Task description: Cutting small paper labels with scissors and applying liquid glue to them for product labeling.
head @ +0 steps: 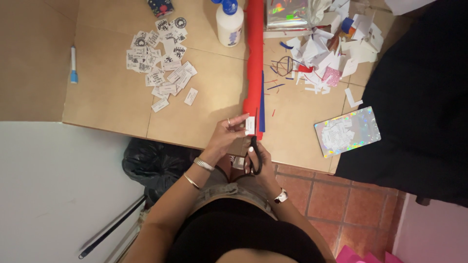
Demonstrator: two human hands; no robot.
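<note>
Starting at the far left, a white marker with a blue cap is seen lying on the tan surface, well apart from everything else. Further along, a loose scatter of printed paper labels is spread over the tabletop, and a white glue bottle with a blue cap is stood just beside a long red paper strip, which runs down towards the table's near edge. Below the edge, a dark plastic bag is tucked against the floor. At the strip's lower end, a small white label is pinched between the fingertips of the left hand, pressed against the red paper; bracelets are worn on that wrist. Just beneath, black scissors are gripped in the right hand, fingers closed through the handles, blades pointed up at the strip. Whether the blades are parted cannot be told. A thin blue sliver is laid alongside the red. Further right, a heap of paper scraps is piled, and a shiny holographic sheet is set near the table's corner.
</note>
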